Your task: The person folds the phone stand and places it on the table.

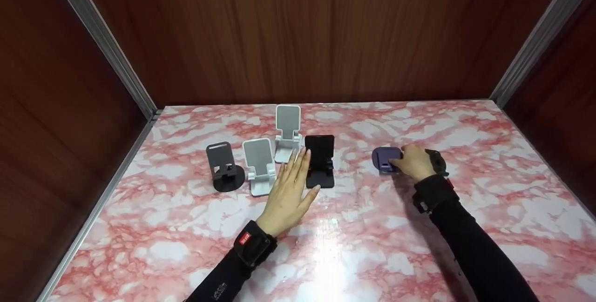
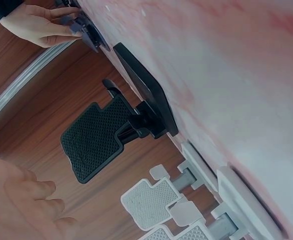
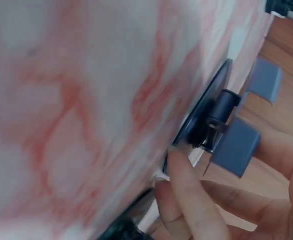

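Note:
My left hand (image 1: pixel 288 202) is held flat with straight fingers, overlapping the gap between the black phone stand (image 1: pixel 320 162) and the front white phone stand (image 1: pixel 259 157) in the head view. Its palm (image 2: pixel 21 200) shows bare in the left wrist view. Over on the right, my right hand (image 1: pixel 416 162) grips a purple folding phone stand (image 1: pixel 385 160) by its right side. Its fingers (image 3: pixel 186 185) sit at the edge of the round base (image 3: pixel 204 112), while the thumb side is partly hidden behind the stand's upper plate (image 3: pixel 236 147).
A second white phone stand (image 1: pixel 288 125) stands behind the front one. Farther left is a dark grey stand (image 1: pixel 221 162) on a round base. Another dark stand (image 1: pixel 436 160) lies just beyond my right wrist. Wood-grain panels (image 1: pixel 321 36) enclose the marbled table (image 1: pixel 186 255).

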Demonstrator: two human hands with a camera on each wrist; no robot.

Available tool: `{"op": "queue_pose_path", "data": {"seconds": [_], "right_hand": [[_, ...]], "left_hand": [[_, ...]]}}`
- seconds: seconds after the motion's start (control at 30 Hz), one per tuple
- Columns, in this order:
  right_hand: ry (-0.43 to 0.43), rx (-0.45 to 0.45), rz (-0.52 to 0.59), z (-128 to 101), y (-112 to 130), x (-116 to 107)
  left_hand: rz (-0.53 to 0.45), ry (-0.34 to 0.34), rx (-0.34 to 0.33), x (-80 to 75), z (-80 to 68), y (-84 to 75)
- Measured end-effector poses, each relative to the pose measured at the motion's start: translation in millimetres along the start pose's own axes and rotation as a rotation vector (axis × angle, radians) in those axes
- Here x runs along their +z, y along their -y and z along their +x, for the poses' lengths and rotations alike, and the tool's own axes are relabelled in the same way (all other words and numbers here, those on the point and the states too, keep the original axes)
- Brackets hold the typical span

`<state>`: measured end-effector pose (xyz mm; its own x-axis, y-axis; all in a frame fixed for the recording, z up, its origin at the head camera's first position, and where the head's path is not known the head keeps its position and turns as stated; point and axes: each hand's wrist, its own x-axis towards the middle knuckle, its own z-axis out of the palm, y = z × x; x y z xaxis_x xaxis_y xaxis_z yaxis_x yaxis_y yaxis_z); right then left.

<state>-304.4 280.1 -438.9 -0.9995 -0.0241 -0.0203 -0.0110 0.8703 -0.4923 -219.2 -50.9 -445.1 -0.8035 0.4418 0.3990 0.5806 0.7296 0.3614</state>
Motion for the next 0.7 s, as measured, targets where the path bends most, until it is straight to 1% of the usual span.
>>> {"op": "queue_pose_path", "data": {"seconds": [0.13, 0.23, 0.33, 0.47, 0.57, 0.7], "right_hand": [[-0.08, -0.055, -0.078, 1.0, 1.5, 1.5], [-0.136, -0.093, -0.097, 0.3, 2.6, 3.6], [-0.178, -0.106, -0.131, -1.5, 4.9, 7.0], [-0.23, -0.128, -0.212, -3.5, 9.5, 11.5], [-0.248, -0.141, -0.259, -3.6, 11.4, 13.2], [-0.237, -0.141, -0.286, -2.3, 10.8, 13.4]], "left_hand": [[-0.003, -0.001, -0.001, -0.6, -0.4, -0.8], [-0.005, 0.0, -0.001, -0.8, -1.1, -1.3], [-0.006, -0.008, 0.007, 0.4, -1.4, -0.6], [0.002, -0.019, 0.014, 1.5, -1.4, 0.2], [0.019, -0.03, 0.018, 1.2, -1.0, 0.6], [0.057, -0.07, 0.023, 1.3, -0.2, 2.5]]}}
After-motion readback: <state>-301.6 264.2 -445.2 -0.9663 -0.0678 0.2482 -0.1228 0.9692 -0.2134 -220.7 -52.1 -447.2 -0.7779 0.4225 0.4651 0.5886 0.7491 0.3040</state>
